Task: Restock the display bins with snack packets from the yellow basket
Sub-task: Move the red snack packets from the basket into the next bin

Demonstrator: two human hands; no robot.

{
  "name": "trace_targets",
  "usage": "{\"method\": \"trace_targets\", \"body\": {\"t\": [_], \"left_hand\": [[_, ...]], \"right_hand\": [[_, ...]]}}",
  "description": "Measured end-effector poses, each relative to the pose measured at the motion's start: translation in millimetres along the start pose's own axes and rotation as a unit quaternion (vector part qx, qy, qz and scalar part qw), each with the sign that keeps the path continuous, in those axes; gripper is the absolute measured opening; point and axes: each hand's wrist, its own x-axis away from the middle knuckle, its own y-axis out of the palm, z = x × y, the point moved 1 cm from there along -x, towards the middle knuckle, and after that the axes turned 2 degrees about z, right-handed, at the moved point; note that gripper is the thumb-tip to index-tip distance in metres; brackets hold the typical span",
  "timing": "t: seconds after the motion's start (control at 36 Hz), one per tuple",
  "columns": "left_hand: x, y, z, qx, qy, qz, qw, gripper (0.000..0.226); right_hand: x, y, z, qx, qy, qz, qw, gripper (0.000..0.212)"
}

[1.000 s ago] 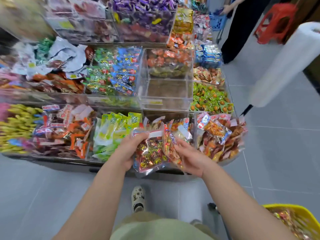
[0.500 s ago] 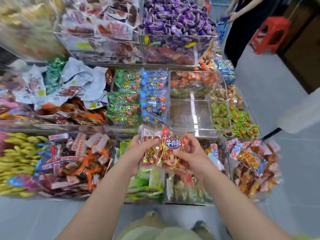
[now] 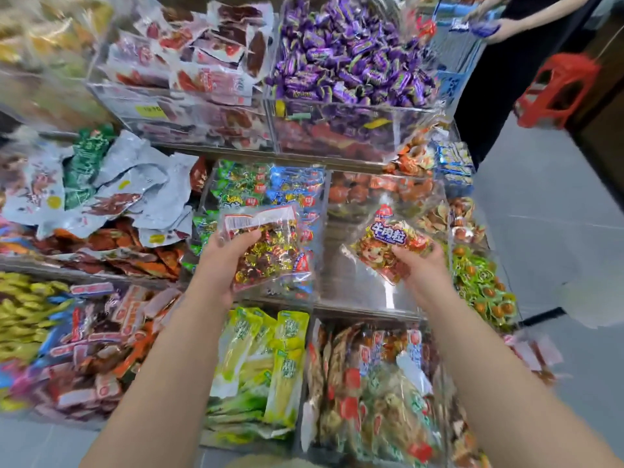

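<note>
The two packets, together before, are now apart — left hand (image 3: 227,256) grips one (image 3: 266,246), right hand (image 3: 420,270) the other (image 3: 388,244), over the nearly empty clear bin (image 3: 358,292) at centre.

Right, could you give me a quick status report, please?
Left hand gripping one snack packet. Right hand gripping another packet over the near-empty clear bin. Nothing blocking.

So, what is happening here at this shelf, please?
A person is restocking clear display bins and holds one snack packet in each hand. The left hand grips a clear packet of gold and red candies. The right hand grips a packet with a cartoon face above the nearly empty clear bin. Neither packet is set down yet. The surrounding bins look full.
</note>
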Motion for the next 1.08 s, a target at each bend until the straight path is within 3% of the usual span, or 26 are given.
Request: {"method": "trace_targets", "body": {"t": [0.14,0.25,0.36,0.5,0.67,0.81,0.94,1.0,1.08], "left_hand": [[-24,14,15,0.010,0.003,0.028,1.000,0.034],[-45,23,21,-0.002,-0.014,0.012,1.000,0.044],[-66,28,25,-0.025,-0.031,-0.001,0.999,0.041],[-84,35,35,-0.038,-0.025,-0.018,0.999,0.023],[-88,38,42,-0.039,-0.021,-0.057,0.997,0.061],[-92,29,39,-0.026,-0.039,-0.072,0.996,0.054],[-88,27,39,-0.022,-0.046,-0.064,0.997,0.057],[-86,28,38,-0.022,-0.049,-0.058,0.997,0.056],[-79,32,42,-0.012,-0.045,-0.072,0.996,0.055]], "right_hand": [[-54,17,8,0.177,-0.020,-0.009,0.984,0.054],[-88,37,20,0.269,-0.040,0.001,0.962,0.046],[-125,59,37,0.240,-0.023,0.016,0.970,0.047],[-168,75,54,0.213,0.018,0.018,0.977,0.044],[-194,85,68,0.162,0.033,0.009,0.986,0.047],[-187,81,83,0.186,-0.029,0.043,0.981,0.062],[-184,79,84,0.258,-0.057,0.040,0.964,0.048],[-180,78,80,0.297,-0.066,0.065,0.950,0.062],[-168,76,73,0.300,-0.056,0.102,0.947,0.099]]}}
